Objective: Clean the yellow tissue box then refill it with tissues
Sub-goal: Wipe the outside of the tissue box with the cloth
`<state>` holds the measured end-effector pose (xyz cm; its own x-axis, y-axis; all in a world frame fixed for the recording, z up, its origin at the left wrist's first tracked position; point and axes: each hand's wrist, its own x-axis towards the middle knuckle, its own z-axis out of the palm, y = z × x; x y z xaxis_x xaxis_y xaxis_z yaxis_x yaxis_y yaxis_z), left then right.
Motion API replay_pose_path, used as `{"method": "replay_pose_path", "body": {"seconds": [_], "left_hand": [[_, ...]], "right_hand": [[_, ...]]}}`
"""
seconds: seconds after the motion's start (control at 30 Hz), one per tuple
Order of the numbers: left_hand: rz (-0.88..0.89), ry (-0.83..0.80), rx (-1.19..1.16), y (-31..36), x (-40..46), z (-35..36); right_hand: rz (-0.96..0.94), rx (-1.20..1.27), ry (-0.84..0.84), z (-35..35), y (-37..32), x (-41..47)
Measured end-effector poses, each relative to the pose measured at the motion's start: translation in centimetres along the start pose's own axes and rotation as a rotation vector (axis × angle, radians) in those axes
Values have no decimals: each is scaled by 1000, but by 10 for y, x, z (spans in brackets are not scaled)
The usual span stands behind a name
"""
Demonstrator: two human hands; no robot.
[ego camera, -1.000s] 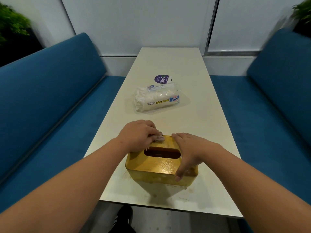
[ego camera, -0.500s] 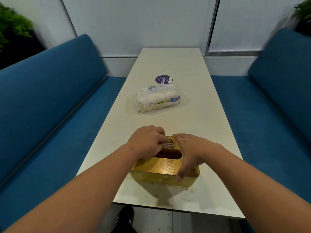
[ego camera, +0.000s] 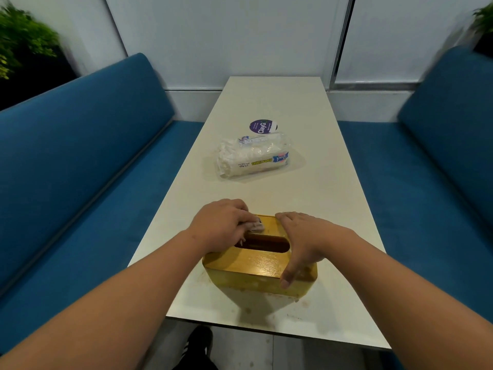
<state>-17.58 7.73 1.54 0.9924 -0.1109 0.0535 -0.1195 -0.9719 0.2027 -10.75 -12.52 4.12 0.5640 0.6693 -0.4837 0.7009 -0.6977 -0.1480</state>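
The left hand [ego camera: 217,222] presses a crumpled tissue [ego camera: 255,226] onto the yellow tissue box [ego camera: 260,265], its grip clamped on the wad. The right hand [ego camera: 306,240] clasps the box's right end on the desk [ego camera: 333,209].

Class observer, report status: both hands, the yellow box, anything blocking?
Left hand presses crumpled tissue on tissue box lid. Right hand grips box's right end. Tissue pack beyond, untouched. Nothing blocking.
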Motion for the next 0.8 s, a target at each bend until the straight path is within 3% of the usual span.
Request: {"method": "replay_pose_path", "body": {"seconds": [0.33,0.53,0.8], "left_hand": [[111,-14,35,16,5,6],[69,-46,40,-5,-5,-3],[95,-52,41,25,16,5]], "right_hand": [[7,-4,-1,1,-1,0],[-2,13,-2,2,0,0],[-10,18,11,2,1,1]]}}
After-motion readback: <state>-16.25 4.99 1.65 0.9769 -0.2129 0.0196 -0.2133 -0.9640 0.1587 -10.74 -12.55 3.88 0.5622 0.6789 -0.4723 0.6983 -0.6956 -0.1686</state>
